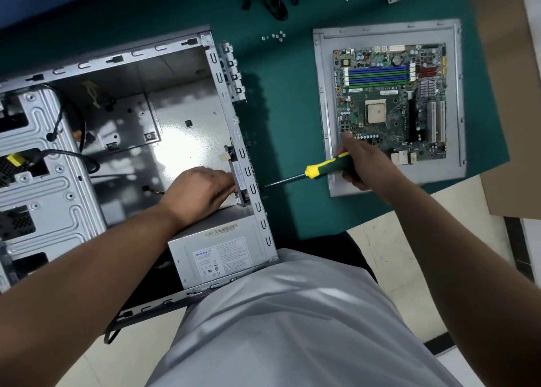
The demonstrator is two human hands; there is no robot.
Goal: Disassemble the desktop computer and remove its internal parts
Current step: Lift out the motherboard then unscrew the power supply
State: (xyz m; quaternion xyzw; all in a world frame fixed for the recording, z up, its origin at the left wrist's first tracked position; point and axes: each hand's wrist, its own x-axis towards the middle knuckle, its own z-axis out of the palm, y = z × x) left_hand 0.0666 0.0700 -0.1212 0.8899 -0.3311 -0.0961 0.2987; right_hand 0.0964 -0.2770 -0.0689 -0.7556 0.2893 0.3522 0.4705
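Grey case (131, 99) at 9 o'clock; step: unscrewing rear fan. Right hand (361, 164) grips screwdriver (325, 168), tip at rear panel; left hand (202, 190) holds fan (238, 178) inside. Next: steady turning, support fan.

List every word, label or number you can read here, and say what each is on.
"Huntkey": blue logo on the power supply label, only roughly legible.
Rest of that label and the barcode sticker above it: too small.
Motherboard stickers and printing: too blurred.
Fan sticker by the left hand: unreadable.
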